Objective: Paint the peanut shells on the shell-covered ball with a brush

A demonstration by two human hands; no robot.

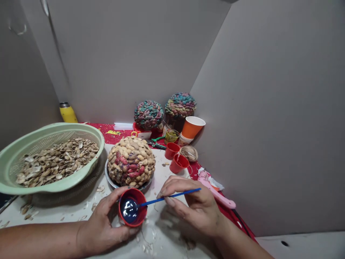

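Note:
My left hand (104,223) is wrapped round a small red cup (142,216), tilted so its dark blue paint (129,209) shows. Between thumb and fingers my right hand (198,207) pinches a blue paintbrush (172,196); its tip dips into the cup, where the bristles are hidden by paint. Just behind the cup sits a ball covered in peanut shells (132,158), resting in a shallow metal bowl (109,180). Most of its shells are tan, with a patch painted red and some dark purple marks on the front.
A green colander (61,187) of shells (59,162) stands left. Behind are two multicoloured shell balls (148,114), orange paper cups (192,127), green-handled pliers (157,142), a twine ball (189,153) and two red cups (179,164). A pink-handled tool (218,192) lies right; a yellow bottle (68,113) stands back left.

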